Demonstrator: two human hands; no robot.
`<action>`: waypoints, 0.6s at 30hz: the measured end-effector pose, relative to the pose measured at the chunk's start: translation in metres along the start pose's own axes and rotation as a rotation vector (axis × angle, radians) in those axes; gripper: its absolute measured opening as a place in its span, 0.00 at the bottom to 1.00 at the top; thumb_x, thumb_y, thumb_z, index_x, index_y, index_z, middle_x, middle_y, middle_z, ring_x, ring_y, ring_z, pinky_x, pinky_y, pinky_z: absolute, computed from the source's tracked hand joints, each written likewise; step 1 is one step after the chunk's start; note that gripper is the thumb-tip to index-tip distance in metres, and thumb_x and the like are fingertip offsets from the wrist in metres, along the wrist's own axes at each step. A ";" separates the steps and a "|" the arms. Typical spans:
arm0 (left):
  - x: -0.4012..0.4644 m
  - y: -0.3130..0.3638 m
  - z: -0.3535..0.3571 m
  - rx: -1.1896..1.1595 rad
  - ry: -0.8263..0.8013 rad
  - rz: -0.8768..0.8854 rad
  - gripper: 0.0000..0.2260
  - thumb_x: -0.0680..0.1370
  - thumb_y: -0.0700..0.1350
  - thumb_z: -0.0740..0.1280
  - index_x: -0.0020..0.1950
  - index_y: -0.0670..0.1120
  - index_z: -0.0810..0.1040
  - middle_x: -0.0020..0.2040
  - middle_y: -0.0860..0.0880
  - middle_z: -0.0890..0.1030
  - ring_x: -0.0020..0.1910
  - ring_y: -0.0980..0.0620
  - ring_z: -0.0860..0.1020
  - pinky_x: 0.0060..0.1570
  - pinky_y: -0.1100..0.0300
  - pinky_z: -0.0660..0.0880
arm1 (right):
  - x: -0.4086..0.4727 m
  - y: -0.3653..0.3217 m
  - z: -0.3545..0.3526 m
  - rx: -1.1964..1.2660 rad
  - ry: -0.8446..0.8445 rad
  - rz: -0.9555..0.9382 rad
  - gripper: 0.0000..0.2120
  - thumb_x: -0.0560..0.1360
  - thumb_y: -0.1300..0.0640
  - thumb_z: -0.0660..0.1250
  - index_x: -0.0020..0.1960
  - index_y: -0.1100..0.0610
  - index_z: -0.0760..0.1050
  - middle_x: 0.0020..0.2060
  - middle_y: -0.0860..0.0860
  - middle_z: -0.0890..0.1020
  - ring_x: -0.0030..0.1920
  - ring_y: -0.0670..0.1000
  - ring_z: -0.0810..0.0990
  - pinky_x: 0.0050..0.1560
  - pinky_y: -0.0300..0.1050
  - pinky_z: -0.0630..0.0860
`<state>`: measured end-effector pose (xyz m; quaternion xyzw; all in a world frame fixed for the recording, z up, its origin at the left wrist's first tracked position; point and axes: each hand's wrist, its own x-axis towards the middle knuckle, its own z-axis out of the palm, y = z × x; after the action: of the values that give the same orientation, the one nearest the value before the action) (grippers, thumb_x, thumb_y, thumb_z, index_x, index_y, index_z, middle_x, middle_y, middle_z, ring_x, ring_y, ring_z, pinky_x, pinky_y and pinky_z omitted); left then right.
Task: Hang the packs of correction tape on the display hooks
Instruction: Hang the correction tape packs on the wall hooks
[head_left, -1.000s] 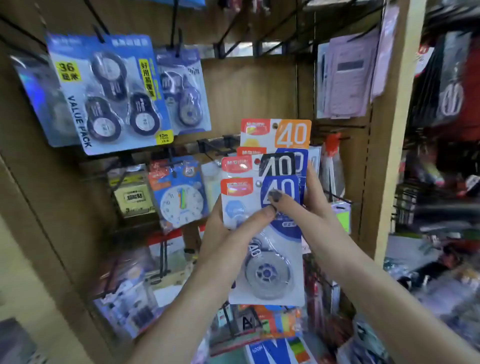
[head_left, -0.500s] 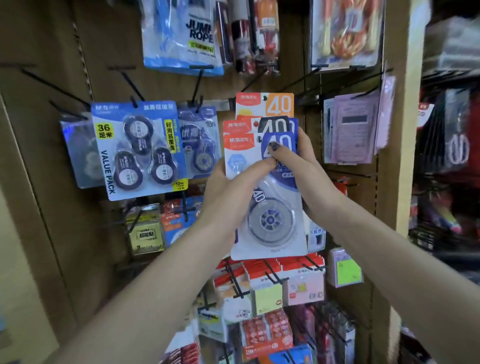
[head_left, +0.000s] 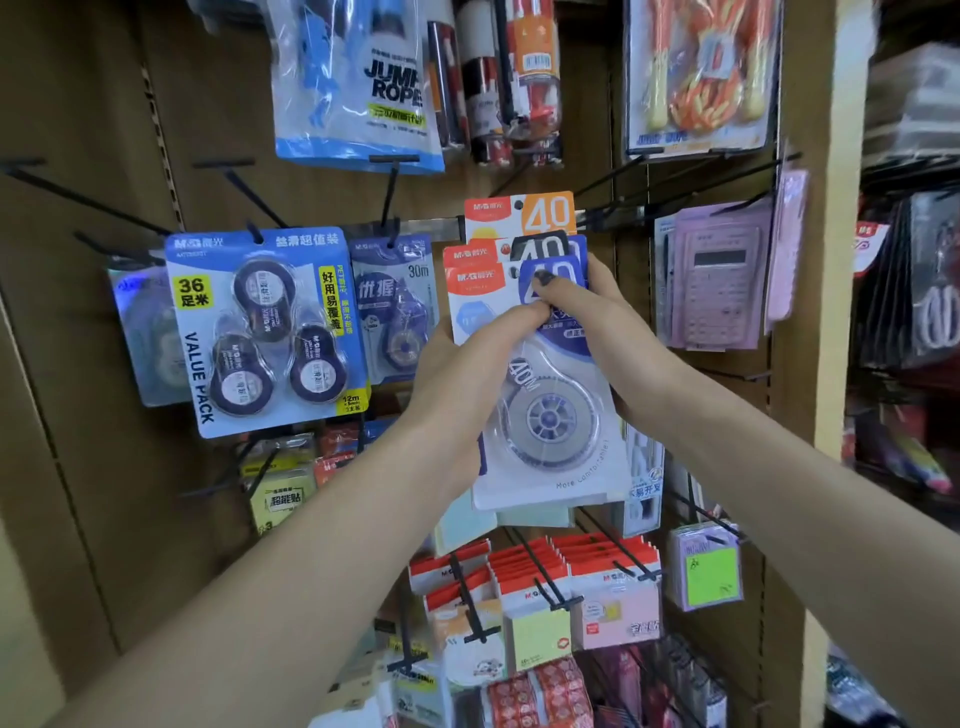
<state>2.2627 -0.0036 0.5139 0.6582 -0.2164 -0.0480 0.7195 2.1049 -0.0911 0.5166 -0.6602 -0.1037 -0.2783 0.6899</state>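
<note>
Both hands gripped fanned stack of correction-tape packs (head_left: 545, 415): left hand (head_left: 462, 384) held left edge, thumb across glossy card front; right hand (head_left: 597, 317) pinched upper right, dark-nailed thumb on blue "40". Forearms reached up, wrists converging. Front pack: clear round blister over grey spoked wheel. Stack raised before wooden panel (head_left: 93, 364), beside blue value pack (head_left: 260, 332) on black wire hooks (head_left: 613, 182).

Soft, even indoor light falls on the value pack (head_left: 265, 332), whose plastic blisters carry faint glare. Around it the view is fairly sharp; far right of it the shelves smear into blur, and wide-angle distortion bends the edges.
</note>
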 end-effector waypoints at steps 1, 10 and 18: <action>-0.002 0.001 -0.001 0.035 0.007 0.019 0.14 0.80 0.50 0.73 0.65 0.50 0.80 0.36 0.52 0.89 0.32 0.55 0.87 0.25 0.65 0.78 | 0.000 0.001 0.000 -0.001 0.011 0.000 0.23 0.83 0.52 0.67 0.75 0.47 0.66 0.63 0.51 0.83 0.58 0.53 0.86 0.59 0.52 0.84; -0.027 0.005 0.006 0.005 -0.045 0.020 0.13 0.73 0.47 0.78 0.56 0.47 0.82 0.40 0.47 0.89 0.31 0.55 0.87 0.27 0.66 0.78 | -0.001 0.004 -0.004 0.010 0.046 0.049 0.20 0.82 0.49 0.68 0.72 0.47 0.68 0.59 0.50 0.85 0.54 0.50 0.88 0.49 0.44 0.85; -0.018 0.027 -0.003 0.156 -0.005 -0.006 0.09 0.87 0.48 0.63 0.50 0.45 0.74 0.40 0.53 0.85 0.25 0.47 0.80 0.15 0.67 0.68 | 0.037 0.011 -0.005 -0.025 0.037 0.192 0.23 0.81 0.48 0.69 0.73 0.52 0.68 0.58 0.53 0.85 0.50 0.51 0.87 0.45 0.44 0.83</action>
<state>2.2415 0.0089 0.5350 0.7128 -0.2190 -0.0348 0.6654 2.1400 -0.1056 0.5261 -0.6705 -0.0237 -0.2244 0.7068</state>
